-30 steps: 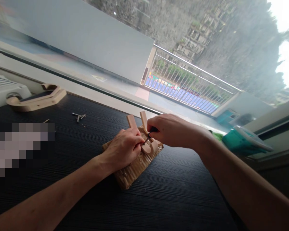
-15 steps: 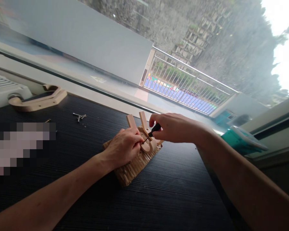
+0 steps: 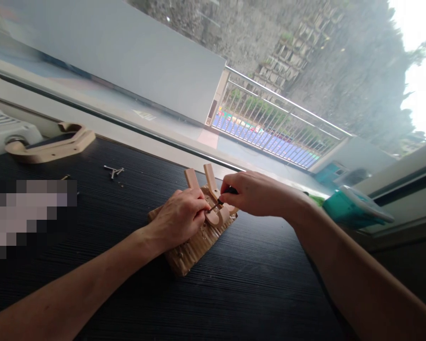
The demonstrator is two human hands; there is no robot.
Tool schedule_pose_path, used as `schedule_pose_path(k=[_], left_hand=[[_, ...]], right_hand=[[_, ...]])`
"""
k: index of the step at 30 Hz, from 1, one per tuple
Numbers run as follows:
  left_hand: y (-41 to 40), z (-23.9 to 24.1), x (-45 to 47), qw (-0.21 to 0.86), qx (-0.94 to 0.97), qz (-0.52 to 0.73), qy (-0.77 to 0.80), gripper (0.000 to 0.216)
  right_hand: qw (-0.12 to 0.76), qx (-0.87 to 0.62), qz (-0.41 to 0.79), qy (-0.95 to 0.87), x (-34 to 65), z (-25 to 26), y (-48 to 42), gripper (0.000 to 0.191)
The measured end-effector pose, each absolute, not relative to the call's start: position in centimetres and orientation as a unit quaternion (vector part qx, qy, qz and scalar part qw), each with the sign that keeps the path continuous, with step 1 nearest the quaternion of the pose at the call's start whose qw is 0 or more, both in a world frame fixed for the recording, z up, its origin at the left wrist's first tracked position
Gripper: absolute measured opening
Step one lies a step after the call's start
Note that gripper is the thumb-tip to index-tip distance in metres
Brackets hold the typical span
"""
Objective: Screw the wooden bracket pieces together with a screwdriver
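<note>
A U-shaped wooden piece (image 3: 213,214) lies on a corrugated cardboard pad (image 3: 193,246) on the dark table (image 3: 255,284). My left hand (image 3: 181,219) is curled over the piece's left arm, pinching it at the bend. My right hand (image 3: 255,194) is closed round a small black-handled screwdriver (image 3: 223,198), whose tip meets the wood between my two hands.
Loose screws (image 3: 114,171) lie on the table at the back left. A larger wooden part (image 3: 51,144) rests against a white device (image 3: 0,132) at the far left. A teal box (image 3: 355,208) sits on the sill at the right. A window runs behind.
My right hand has dropped slightly and its fingers have closed further over the screwdriver handle, hiding most of it. My left hand stays on the wooden piece.
</note>
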State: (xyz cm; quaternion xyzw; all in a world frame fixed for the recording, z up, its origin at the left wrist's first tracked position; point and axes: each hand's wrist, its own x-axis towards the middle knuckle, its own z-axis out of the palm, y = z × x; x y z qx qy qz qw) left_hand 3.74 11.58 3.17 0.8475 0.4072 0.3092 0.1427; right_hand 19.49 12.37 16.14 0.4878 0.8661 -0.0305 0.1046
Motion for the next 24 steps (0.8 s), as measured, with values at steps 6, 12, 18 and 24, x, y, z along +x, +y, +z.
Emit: schedule_pose_path(k=[6, 12, 18, 24], left_hand=[[11.6, 3.1, 3.7, 0.140, 0.845, 0.320, 0.405, 0.021], [11.5, 3.2, 3.7, 0.138, 0.848, 0.319, 0.401, 0.020], [11.5, 3.2, 3.7, 0.144, 0.848, 0.311, 0.405, 0.021], [11.6, 3.2, 3.8, 0.140, 0.848, 0.310, 0.406, 0.021]], right_hand=[[0.129, 0.502, 0.023, 0.855, 19.4, 16.6, 12.0, 0.026], [0.122, 0.465, 0.004, 0.877, 19.0, 16.7, 11.9, 0.023], [0.123, 0.486, -0.013, 0.865, 19.1, 16.4, 12.5, 0.025], [0.122, 0.517, 0.013, 0.847, 19.9, 16.0, 12.5, 0.034]])
